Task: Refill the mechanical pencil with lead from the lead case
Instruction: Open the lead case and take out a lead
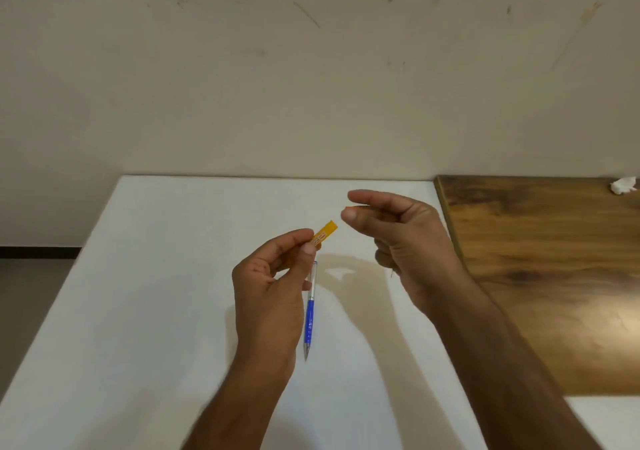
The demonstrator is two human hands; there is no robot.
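mechanical pencil (pixel 310 314) lies on white table (pixel 156 276), long axis near-far, tip toward near edge | lead case (pixel 323 233) slants up to far right, pinched by left hand (pixel 273 276) | right hand (pixel 398 231) raised, thumb and forefinger pinching something small and orange, too small to tell

Two bare forearms, no sleeves; left hand (pixel 273 276), right hand (pixel 401 238) ungloved.

Looks like a plain room, maybe home or office: scuffed cream wall (pixel 311 69), white table (pixel 156 276) w/ wooden desk (pixel 536 259) alongside, crumpled tissue (pixel 623 186).
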